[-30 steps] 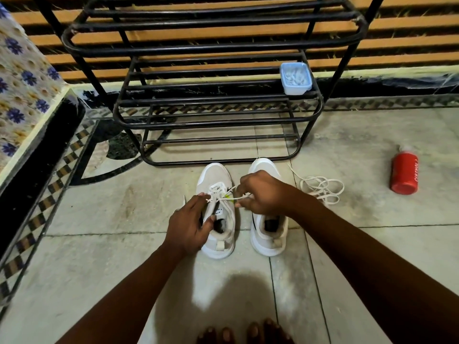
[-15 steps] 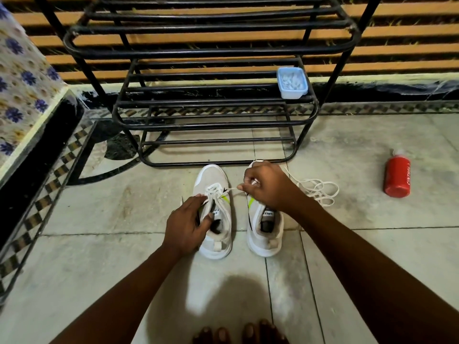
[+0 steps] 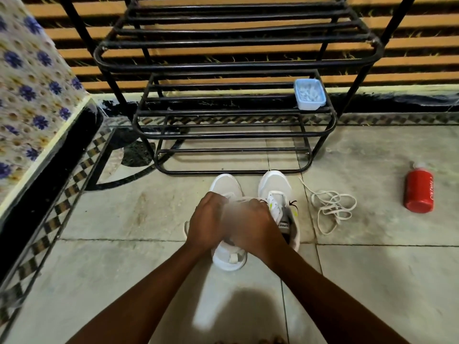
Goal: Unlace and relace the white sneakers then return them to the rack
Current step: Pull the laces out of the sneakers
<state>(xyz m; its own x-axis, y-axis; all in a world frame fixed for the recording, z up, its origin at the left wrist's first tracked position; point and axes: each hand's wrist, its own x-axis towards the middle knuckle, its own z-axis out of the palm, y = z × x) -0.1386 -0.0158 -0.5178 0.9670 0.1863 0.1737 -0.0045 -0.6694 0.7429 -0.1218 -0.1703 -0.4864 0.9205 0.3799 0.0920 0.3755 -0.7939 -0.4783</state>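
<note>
Both hands, left hand [image 3: 207, 220] and right hand [image 3: 257, 225], meet over the left sneaker [image 3: 227, 187] at frame centre; their grip is blurred, cannot tell.

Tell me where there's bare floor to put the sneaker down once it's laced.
Bare tile lies left of the left sneaker, out to the checkered border, and between the loose lace and the red bottle. The rack has free bars left of the blue box. Crowded where both hands work over the sneakers.
</note>
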